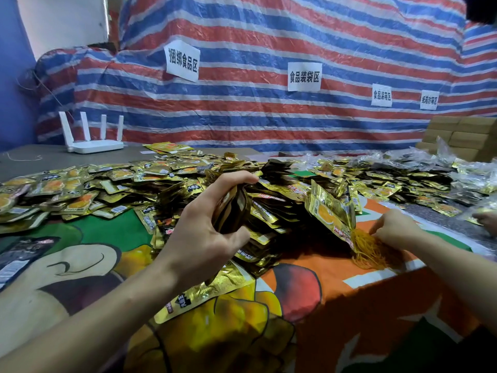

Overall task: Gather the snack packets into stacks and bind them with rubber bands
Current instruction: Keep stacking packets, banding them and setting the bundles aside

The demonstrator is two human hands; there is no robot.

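Note:
My left hand [207,227] grips a thick stack of gold snack packets [232,208], held edge-up above the table. A broad heap of loose gold packets [161,179] spreads across the table behind and around it. To the right lies a tangled pile of yellow rubber bands [369,249]. My right hand [392,228] reaches into that pile with its fingers curled and pinching at the bands. One gold packet [329,211] leans upright just left of the bands.
The table wears a cartoon-print cloth [88,259] in green, orange and cream. A white router [94,142] stands at the back left. Clear bags of packets [462,168] and cardboard boxes [462,135] sit at the right. Another person's hand [486,219] shows at the right edge.

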